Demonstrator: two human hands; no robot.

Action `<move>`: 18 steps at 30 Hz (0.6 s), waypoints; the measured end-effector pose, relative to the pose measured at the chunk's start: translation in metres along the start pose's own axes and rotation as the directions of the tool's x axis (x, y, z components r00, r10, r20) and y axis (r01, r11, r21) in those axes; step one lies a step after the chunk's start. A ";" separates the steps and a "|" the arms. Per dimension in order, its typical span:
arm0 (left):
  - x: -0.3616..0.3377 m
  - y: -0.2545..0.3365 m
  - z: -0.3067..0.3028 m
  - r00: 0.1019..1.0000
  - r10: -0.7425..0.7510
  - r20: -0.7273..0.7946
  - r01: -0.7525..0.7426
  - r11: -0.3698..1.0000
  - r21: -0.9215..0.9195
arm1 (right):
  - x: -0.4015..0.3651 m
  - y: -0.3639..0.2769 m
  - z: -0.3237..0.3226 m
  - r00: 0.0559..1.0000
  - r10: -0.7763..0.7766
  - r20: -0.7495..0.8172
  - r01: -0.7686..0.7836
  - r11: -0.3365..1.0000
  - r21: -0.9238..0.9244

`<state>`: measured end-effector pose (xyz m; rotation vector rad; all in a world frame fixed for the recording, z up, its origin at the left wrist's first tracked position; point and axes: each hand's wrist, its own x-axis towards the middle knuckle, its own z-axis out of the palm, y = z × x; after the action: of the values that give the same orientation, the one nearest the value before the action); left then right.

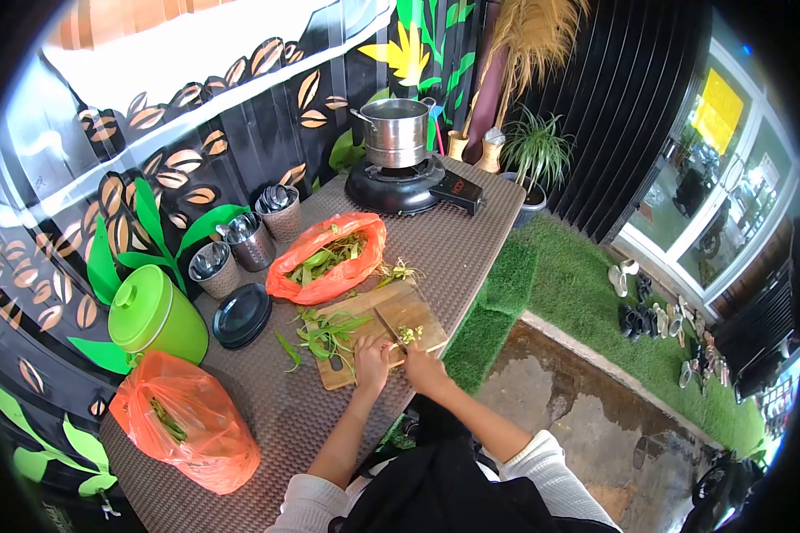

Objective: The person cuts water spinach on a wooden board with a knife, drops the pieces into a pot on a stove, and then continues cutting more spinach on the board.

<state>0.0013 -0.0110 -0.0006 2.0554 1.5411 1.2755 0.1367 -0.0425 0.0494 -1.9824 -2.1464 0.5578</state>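
Observation:
A wooden cutting board (342, 378) lies on the table in front of me. My right hand (427, 371) is closed round the handle of a knife (386, 323), whose blade points away over the board. Close beside the blade, my left hand (372, 361) presses its bent fingers on leafy greens (329, 332). Long leaves spread from it across the board's left side. To the right of the blade sits a small heap of chopped pale stems (409, 334). Just beyond the board, an orange plastic bag (372, 233) stands open, with more greens inside.
A steel pot (395, 138) stands on a black portable stove (391, 188) at the table's far end. Cutlery holders (251, 246), dark stacked plates (242, 316), a green lidded container (156, 317) and a second orange bag (209, 435) line the left. The table's edge is right of the board.

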 end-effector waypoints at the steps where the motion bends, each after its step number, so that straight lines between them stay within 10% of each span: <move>1: 0.000 0.001 -0.002 1.000 0.017 -0.009 -0.017 0.999 0.029 | -0.004 -0.003 0.009 0.998 0.007 -0.070 -0.004 0.999 0.033; 18: 0.000 0.004 -0.003 0.999 -0.022 -0.025 0.024 0.999 0.042 | 0.009 -0.014 0.025 0.993 0.121 -0.005 -0.120 0.990 0.071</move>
<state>0.0016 -0.0133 0.0030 2.0486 1.6109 1.2753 0.1138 -0.0382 0.0307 -2.0819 -1.9821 0.6323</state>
